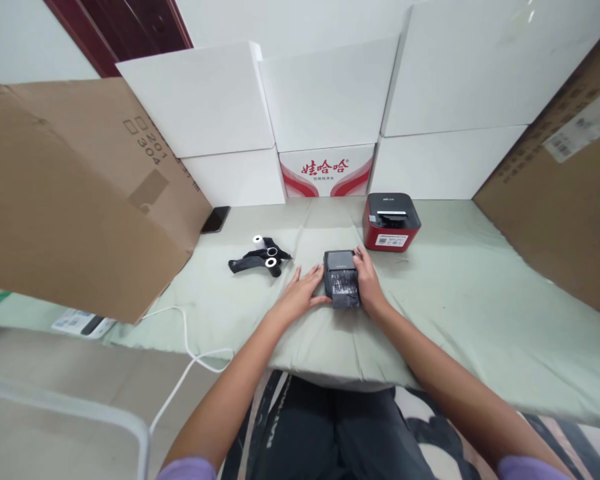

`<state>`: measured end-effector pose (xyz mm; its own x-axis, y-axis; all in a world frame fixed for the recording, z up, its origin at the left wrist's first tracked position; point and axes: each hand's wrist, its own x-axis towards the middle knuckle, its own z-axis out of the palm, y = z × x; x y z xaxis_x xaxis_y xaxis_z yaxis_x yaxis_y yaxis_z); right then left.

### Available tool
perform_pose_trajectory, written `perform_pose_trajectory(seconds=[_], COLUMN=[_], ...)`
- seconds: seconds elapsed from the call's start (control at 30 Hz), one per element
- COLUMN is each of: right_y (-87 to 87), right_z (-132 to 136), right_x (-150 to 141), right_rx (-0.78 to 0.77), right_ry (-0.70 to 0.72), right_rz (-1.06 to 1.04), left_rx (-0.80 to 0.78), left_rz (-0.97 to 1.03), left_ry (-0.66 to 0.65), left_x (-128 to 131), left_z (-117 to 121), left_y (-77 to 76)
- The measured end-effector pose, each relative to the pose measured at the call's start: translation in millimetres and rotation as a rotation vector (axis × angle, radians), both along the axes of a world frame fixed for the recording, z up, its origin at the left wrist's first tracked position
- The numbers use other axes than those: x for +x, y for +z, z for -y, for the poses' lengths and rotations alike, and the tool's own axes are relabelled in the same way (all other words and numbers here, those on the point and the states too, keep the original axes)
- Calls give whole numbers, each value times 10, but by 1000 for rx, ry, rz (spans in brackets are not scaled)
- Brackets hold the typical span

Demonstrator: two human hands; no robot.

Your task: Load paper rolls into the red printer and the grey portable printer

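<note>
A small black printer-like device (pixel 341 278), partly wrapped in clear plastic, lies on the pale green cloth (pixel 455 300) in front of me. My left hand (pixel 303 291) rests flat against its left side with fingers stretched out. Along the device's right side my right hand (pixel 367 280) is curled, gripping it. Both forearms reach in from the bottom of the view.
A red and black label printer (pixel 390 222) stands just behind the device. Black wrapping with two white paper rolls (pixel 263 259) lies to the left, a dark phone (pixel 215 219) further back. Cardboard boxes (pixel 70 193) flank both sides; white boxes (pixel 330 100) line the back. A white cable (pixel 185 347) hangs left.
</note>
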<state>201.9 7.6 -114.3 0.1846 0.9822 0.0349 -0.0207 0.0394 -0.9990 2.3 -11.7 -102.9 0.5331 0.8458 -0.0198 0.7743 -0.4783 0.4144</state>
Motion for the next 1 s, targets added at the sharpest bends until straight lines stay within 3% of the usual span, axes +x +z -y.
perform_pose_trajectory(seconds=[0.17,0.3,0.53,0.77,1.0], right_y=[72,187,265,277,280], right_z=[64,227,384,378,152], right_x=[17,52,45,75,171], right_rx=[4,127,344,206,281], right_ry=[-61,-190,-67,-139,-66], right_rz=[62,247,381,513,440], left_rx=[19,27,41,42,59], left_rz=[13,41,85,104,111], left_ry=[21,47,58,61,60], left_x=[-3,-7,-12,-12,-9], left_z=[4,18,26,19,22], left_y=[-40,-54,-66,-94,-112])
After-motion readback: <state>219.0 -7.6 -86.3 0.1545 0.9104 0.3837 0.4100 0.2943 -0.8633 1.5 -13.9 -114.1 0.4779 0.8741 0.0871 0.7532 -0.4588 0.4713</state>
